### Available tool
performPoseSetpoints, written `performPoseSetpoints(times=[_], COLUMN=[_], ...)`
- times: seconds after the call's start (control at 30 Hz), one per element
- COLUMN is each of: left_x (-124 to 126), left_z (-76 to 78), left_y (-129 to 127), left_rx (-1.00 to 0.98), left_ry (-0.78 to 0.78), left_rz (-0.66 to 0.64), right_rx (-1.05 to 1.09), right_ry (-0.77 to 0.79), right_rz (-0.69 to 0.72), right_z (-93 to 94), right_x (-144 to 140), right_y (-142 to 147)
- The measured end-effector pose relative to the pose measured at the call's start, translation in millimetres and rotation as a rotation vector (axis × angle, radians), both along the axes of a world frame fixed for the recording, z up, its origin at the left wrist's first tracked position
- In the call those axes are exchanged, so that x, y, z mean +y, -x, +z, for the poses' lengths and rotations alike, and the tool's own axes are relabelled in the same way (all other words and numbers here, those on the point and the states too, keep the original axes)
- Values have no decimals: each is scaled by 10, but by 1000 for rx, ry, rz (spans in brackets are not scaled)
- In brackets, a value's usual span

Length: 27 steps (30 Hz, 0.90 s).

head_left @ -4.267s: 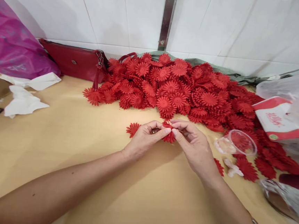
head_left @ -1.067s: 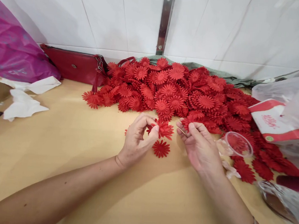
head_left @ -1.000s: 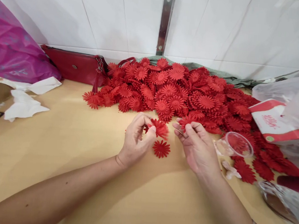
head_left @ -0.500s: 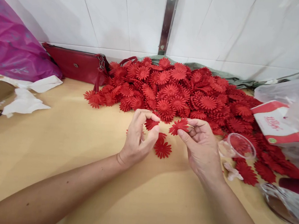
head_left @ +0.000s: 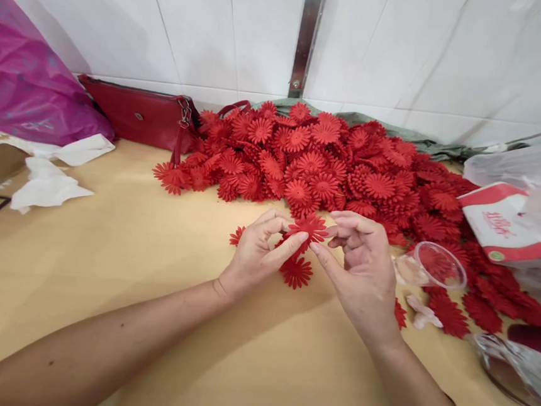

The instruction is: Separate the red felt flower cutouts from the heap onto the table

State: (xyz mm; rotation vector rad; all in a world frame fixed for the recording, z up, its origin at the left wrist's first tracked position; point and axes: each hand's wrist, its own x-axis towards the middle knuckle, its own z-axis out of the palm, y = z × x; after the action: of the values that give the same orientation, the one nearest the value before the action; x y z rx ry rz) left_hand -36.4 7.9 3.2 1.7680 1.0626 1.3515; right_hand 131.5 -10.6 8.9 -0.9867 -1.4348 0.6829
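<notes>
In front of the pile, a red flower-shaped piece (head_left: 309, 228) with thin petals is pinched between the thumb and fingers of my left hand (head_left: 259, 252). Whether it is one layer or two stacked ones, I cannot tell. My right hand (head_left: 364, 268) is just to its right, thumb and forefinger apart around the petal tips, the thumb close to the lower edge. Below my hands another red flower piece (head_left: 296, 272) lies on the table, partly covered. Left of my left hand, the petals of one more flower piece (head_left: 236, 235) show.
A large heap of red flower pieces (head_left: 297, 161) lies against the tiled wall. A red purse (head_left: 136, 115) and purple bag (head_left: 30, 81) are at the left, beside crumpled tissue (head_left: 47, 186). To the right are a clear plastic cup (head_left: 440, 266) and a white-red box (head_left: 510, 224).
My hands have come closer together. The flower piece from my right hand is now at my left fingers, and my right thumb and forefinger have parted.
</notes>
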Motion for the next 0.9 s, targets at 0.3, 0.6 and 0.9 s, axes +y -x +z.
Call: performPoseSetpoints(times=[0.3, 0.6, 0.9], left_x=[-8, -31, 13], left_z=[21, -30, 15], left_y=[1, -28, -43], left_rx=[-108, -74, -22], left_ry=[73, 61, 24], left_rz=[-66, -174, -157], right_rx=[-201, 58, 452], right_ry=[-17, 141, 402], right_rz=[59, 161, 234], right_z=[18, -68, -77], right_x=[-11, 69, 39], right_y=[-44, -114, 2])
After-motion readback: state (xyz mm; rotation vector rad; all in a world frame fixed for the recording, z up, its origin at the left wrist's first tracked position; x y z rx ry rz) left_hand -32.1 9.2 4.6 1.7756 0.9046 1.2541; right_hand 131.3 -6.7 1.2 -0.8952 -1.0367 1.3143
